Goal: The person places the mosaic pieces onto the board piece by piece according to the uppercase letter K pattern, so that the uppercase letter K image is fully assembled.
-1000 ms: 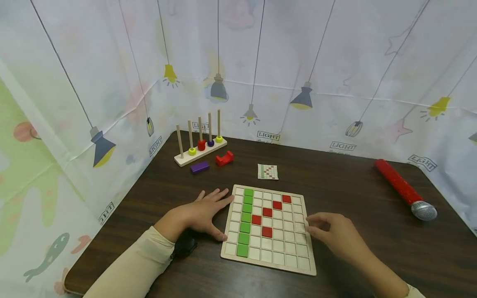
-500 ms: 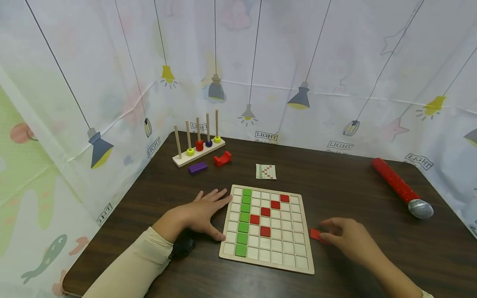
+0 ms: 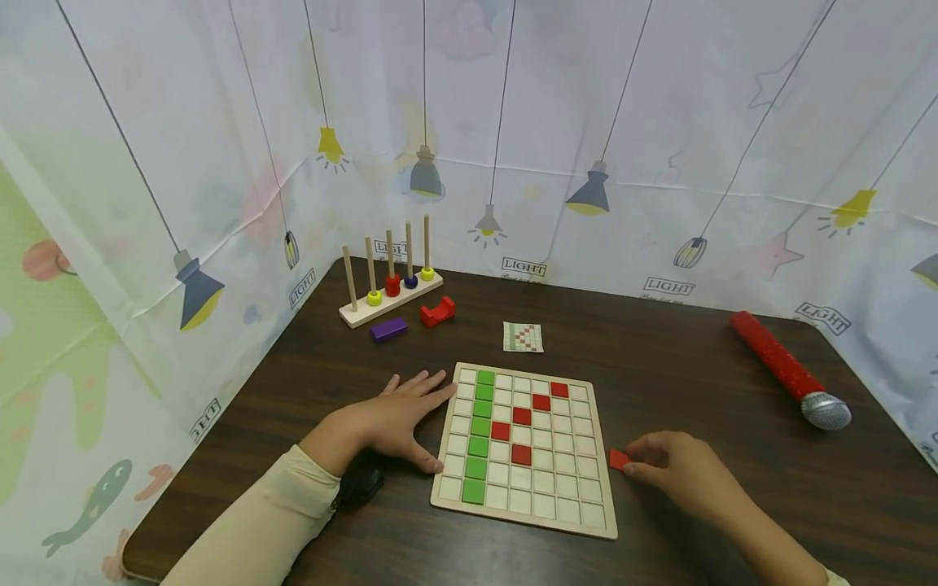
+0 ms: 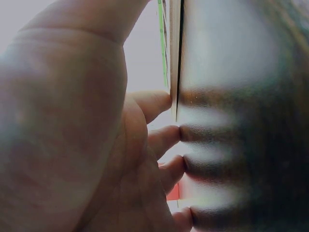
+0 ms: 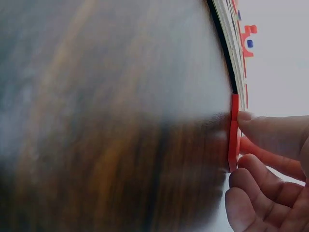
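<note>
A wooden grid board (image 3: 542, 527) lies flat in front of me, with a column of green square tiles (image 3: 479, 448) and several red square tiles (image 3: 522, 417) in its cells. My left hand (image 3: 399, 423) is spread on the table, thumb and forefinger touching the board's left edge. Just off the right edge, my right hand (image 3: 677, 468) pinches a loose red tile (image 3: 618, 460) between thumb and forefinger, low on the table. In the right wrist view the thumb (image 5: 275, 133) meets the edge of that red tile (image 5: 233, 140), other fingers curled below.
Behind the board lies a small pattern card (image 3: 523, 337). Further left are a purple block (image 3: 388, 330), a red bracket-shaped block (image 3: 437, 312) and a peg stand (image 3: 396, 298) with coloured beads. A red microphone (image 3: 780, 356) lies at the right. Printed curtains border the table.
My right hand has drawn back slightly from the board's right edge, and a red tile now shows at its fingertips. The left hand stays in place.
</note>
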A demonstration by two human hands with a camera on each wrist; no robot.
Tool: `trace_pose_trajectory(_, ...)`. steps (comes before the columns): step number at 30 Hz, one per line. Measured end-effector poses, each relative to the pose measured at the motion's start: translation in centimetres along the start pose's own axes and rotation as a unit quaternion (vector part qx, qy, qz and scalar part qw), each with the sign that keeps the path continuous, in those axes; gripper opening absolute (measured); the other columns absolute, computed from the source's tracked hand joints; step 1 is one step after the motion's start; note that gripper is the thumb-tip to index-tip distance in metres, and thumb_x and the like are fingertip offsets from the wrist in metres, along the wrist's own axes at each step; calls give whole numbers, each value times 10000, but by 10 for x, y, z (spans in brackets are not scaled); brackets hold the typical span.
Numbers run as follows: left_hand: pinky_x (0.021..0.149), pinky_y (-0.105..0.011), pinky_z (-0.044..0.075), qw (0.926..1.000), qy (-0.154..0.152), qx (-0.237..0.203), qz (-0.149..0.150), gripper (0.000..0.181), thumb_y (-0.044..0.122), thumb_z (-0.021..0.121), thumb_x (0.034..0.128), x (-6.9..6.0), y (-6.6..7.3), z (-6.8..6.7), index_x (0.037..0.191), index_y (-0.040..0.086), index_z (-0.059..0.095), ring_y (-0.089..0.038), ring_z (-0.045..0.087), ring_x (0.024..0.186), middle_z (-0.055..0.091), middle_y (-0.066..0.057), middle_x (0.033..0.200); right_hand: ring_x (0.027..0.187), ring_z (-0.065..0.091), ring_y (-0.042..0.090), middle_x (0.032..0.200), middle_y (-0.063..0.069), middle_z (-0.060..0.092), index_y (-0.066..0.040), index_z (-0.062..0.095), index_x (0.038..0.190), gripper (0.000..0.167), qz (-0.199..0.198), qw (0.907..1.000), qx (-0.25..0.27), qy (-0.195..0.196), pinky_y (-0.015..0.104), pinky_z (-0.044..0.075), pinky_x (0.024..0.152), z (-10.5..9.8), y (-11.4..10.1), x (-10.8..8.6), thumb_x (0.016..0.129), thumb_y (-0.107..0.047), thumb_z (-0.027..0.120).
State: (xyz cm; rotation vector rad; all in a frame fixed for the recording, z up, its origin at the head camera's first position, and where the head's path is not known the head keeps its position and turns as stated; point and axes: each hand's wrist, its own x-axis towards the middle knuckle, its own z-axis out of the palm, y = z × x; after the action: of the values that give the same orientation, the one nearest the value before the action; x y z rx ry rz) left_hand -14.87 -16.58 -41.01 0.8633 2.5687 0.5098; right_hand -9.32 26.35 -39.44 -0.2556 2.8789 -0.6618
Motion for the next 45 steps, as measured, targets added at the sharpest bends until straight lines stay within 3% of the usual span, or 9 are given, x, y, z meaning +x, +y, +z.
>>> trace_pose_trajectory(5, 1176, -621, -24, 10000, 8, 14, -15, 1178, 677, 781, 776, 0, 0, 0, 1660, 225, 147, -303, -10, 1551, 41, -36, 1709, 922, 625, 209, 1046, 22, 666, -179, 755, 1013, 237, -176, 9996, -161, 177, 476, 513, 754, 1, -1, 0, 851, -332, 837)
trace_pose_trajectory(11, 1177, -620, -23, 10000, 6, -8, -14, 1177, 677, 782, 776, -1, 0, 0, 1660, 225, 150, -308, -8, 1551, 41, -38, 1708, 815, 562, 176, 1030, 20, 655, -189, 709, 979, 220, -28, 9998, -126, 143, 380, 460, 666, 1, -3, 1, 847, -304, 843)
trace_pose_trajectory(17, 1177, -622, -20, 10000, 18, 29, -4, 1175, 675, 780, 779, -1, 0, 0, 1660, 223, 147, -300, -8, 1552, 44, -38, 1708, 791, 561, 191, 923, -18, 662, -185, 700, 970, 162, 287, 9995, 152, 28, 365, 450, 651, -1, -5, 2, 896, -293, 795)
trace_pose_trajectory(25, 1178, -618, -22, 10000, 6, 15, -27, 1175, 677, 780, 777, -1, 1, 0, 1660, 232, 146, -301, -10, 1552, 40, -32, 1709, 750, 575, 190, 872, -22, 668, -142, 708, 1009, 174, 158, 9972, 666, 291, 358, 474, 614, -2, -22, 1, 912, -264, 788)
trace_pose_trajectory(31, 1176, -623, -20, 10000, 15, -16, -25, 1170, 668, 785, 779, -1, 1, 0, 1659, 227, 152, -305, -6, 1551, 45, -38, 1708, 721, 563, 183, 807, -8, 648, -134, 704, 942, 144, -391, 9882, 1452, -292, 319, 456, 587, 9, -40, 4, 918, -254, 779)
trace_pose_trajectory(36, 1173, -633, -17, 10000, 5, -71, 23, 1166, 665, 783, 784, -1, 0, 0, 1659, 224, 152, -321, -3, 1550, 40, -50, 1708, 719, 589, 172, 797, -3, 658, -116, 697, 925, 148, -885, 9773, 1721, -860, 295, 462, 597, 18, -52, 9, 936, -253, 755)
trace_pose_trajectory(45, 1175, -623, -27, 10000, -10, -65, 22, 1169, 676, 774, 785, 0, -3, 1, 1661, 241, 135, -305, -6, 1551, 25, -40, 1710, 701, 602, 170, 785, -6, 655, -93, 700, 916, 114, -1173, 9695, 1850, -1100, 287, 479, 619, 27, -66, 16, 932, -194, 750)
